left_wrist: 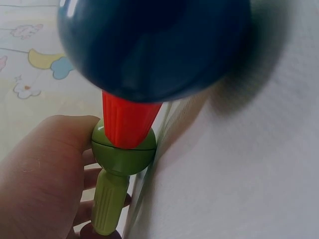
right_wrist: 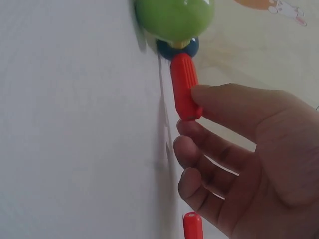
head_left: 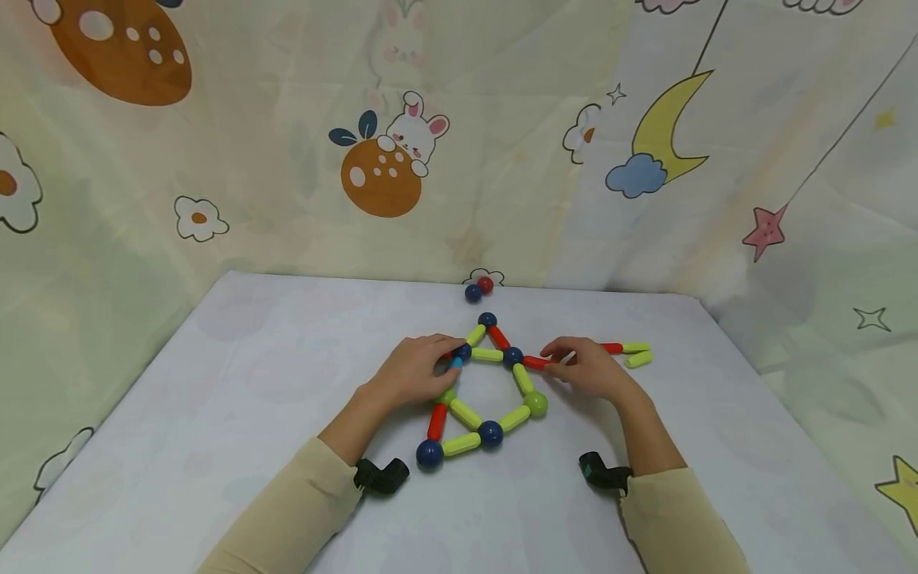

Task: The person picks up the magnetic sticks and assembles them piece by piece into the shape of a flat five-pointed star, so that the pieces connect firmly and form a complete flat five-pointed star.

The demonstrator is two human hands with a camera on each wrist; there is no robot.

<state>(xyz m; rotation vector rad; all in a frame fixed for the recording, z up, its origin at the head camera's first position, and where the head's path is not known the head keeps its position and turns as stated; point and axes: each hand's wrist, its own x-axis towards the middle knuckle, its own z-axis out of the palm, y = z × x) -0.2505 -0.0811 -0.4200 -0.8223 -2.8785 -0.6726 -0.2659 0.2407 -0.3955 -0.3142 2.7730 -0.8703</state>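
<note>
A frame of toy building sticks and balls lies on the table, with dark blue balls point(head_left: 491, 434), a green ball point(head_left: 535, 403) and lime sticks point(head_left: 488, 355). My left hand point(head_left: 412, 369) grips its left side, fingertips at a dark blue ball point(head_left: 462, 352) and thumb by a light blue stick point(head_left: 456, 363). The left wrist view shows the thumb against another green ball point(left_wrist: 124, 157), below a red stick point(left_wrist: 130, 122). My right hand point(head_left: 591, 368) pinches a red stick point(head_left: 536, 363) between thumb and fingers; its far end meets the dark blue ball point(head_left: 512, 356) at the frame's right corner.
Past my right hand lie a loose red stick point(head_left: 611, 348) and two lime sticks point(head_left: 638, 359). A red ball point(head_left: 485, 285) and a dark blue ball point(head_left: 473, 293) sit at the table's back edge. Behind hangs a patterned cloth point(head_left: 502, 143).
</note>
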